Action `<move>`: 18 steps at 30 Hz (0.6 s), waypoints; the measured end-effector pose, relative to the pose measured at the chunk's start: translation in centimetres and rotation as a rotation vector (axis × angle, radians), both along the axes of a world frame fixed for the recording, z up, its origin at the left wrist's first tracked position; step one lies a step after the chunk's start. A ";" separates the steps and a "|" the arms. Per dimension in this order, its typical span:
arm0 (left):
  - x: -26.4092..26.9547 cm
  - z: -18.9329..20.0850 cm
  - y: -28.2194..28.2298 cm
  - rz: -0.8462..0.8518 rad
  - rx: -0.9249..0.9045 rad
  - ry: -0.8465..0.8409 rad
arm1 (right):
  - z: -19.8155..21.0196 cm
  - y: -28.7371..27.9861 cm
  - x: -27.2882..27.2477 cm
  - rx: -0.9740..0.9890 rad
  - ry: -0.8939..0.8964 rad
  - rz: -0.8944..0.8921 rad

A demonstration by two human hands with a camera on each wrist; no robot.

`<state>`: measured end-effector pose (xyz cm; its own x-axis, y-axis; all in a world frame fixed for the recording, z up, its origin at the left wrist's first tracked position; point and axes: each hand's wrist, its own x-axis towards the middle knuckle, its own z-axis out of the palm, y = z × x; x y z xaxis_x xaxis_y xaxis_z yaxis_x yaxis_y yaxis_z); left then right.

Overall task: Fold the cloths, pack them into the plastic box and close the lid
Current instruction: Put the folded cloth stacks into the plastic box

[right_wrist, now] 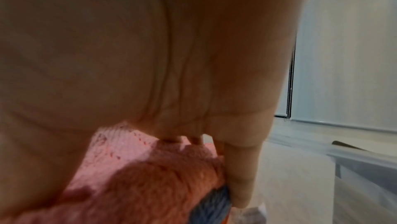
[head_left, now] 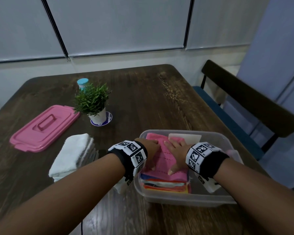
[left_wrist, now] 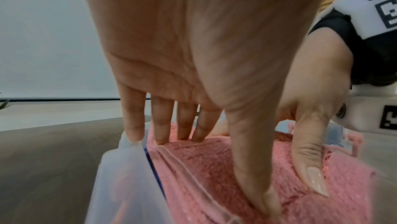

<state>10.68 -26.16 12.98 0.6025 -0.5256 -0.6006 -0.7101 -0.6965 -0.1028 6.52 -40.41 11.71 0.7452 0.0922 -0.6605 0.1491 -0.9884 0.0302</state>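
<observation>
Person's forearms and hands, seen from the head camera. Both forearms are bare, with no sleeves in view. Each wrist carries a black fabric band fitted with a white, faceted block whose faces bear square black-and-white coded markers with small printed labels beside them. The left hand (head_left: 150, 148) and right hand (head_left: 177, 150) wear no gloves or rings. Left wrist camera: the right hand's (left_wrist: 311, 125) thumbnail is long, shaped to a tip and glossy; beside it, the right wrist block shows a round dark lens set in its white housing.
</observation>
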 end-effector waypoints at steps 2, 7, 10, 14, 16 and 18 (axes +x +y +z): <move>0.0 -0.2 -0.1 -0.015 0.006 -0.023 | -0.8 -0.2 0.3 0.004 0.009 0.000; 0.0 -1.0 -0.2 -0.020 -0.005 -0.060 | -1.5 -0.4 0.5 0.013 -0.002 0.004; -0.3 -1.5 -0.1 -0.014 -0.014 -0.084 | -1.8 -0.3 0.4 0.019 -0.012 0.001; -0.2 -1.3 0.3 0.019 -0.050 -0.037 | -1.2 -0.3 0.2 0.058 -0.035 -0.007; 0.1 -0.9 0.7 0.058 -0.044 -0.002 | 0.0 -0.7 0.3 0.133 -0.076 -0.024; 0.2 -0.4 1.1 0.075 -0.070 0.008 | 1.4 -1.3 0.5 0.266 -0.118 -0.086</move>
